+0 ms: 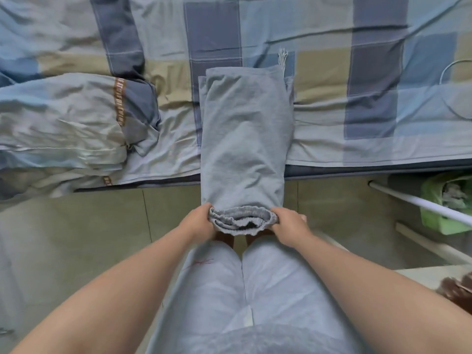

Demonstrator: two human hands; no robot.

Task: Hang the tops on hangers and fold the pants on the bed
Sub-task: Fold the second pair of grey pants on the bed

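From the head camera: grey pants lie folded lengthwise across a checked bed, with the waistband end reaching past the mattress edge. The left hand and right hand each keep a clenched grip on one end of the waistband. A bundled quilt lies to the left.

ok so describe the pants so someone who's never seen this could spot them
Start at the bed with the checked sheet. The grey pants lie in a long strip across its near edge, elastic waistband gripped by the left hand and right hand. Everything around them is checked; they are plain.
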